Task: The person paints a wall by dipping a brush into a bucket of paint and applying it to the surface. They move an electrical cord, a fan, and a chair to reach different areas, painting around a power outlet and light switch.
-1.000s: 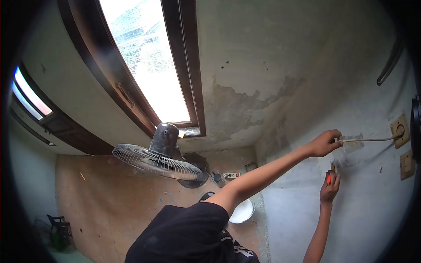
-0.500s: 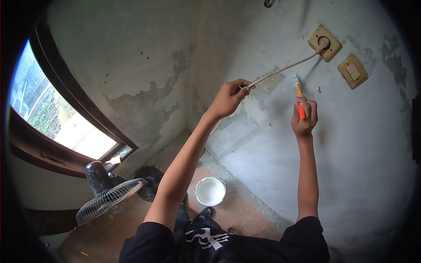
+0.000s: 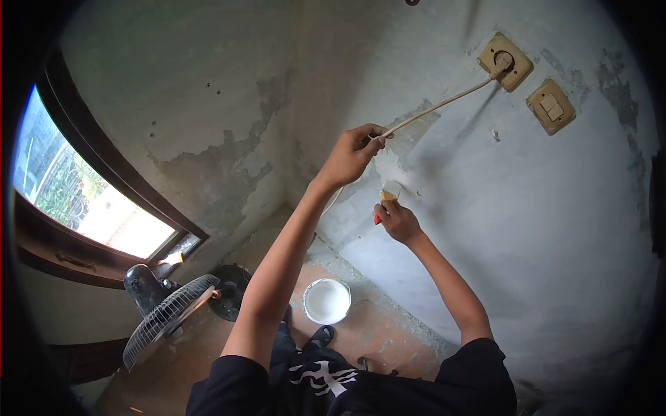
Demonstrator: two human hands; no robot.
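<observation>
Raised before the wall, my left hand (image 3: pixel 350 156) pinches a pale power cord (image 3: pixel 444 105). The cord runs taut up to a plug (image 3: pixel 502 64) seated in a yellowed wall socket (image 3: pixel 517 75), and its other end hangs down behind my forearm. Lower and to the right, my right hand (image 3: pixel 399 220) grips a paintbrush (image 3: pixel 389 193) with an orange-red and yellow handle. Its bristles are whitish and lie at the wall, just below a grey patch of worn paint (image 3: pixel 411 132). Fingers wrapped round it hide most of the handle.
A bucket of white paint (image 3: pixel 327 301) stands on the floor by my feet. To the left are a black fan (image 3: pixel 170 312) and a dark-framed window (image 3: pixel 97 187), with another brush (image 3: pixel 171 258) on its sill. Beside the socket sits a light switch (image 3: pixel 551 107).
My right hand has swung down and left with the paintbrush, from below the socket to beneath the cord. My left hand still holds the cord. The view has shifted slightly.
</observation>
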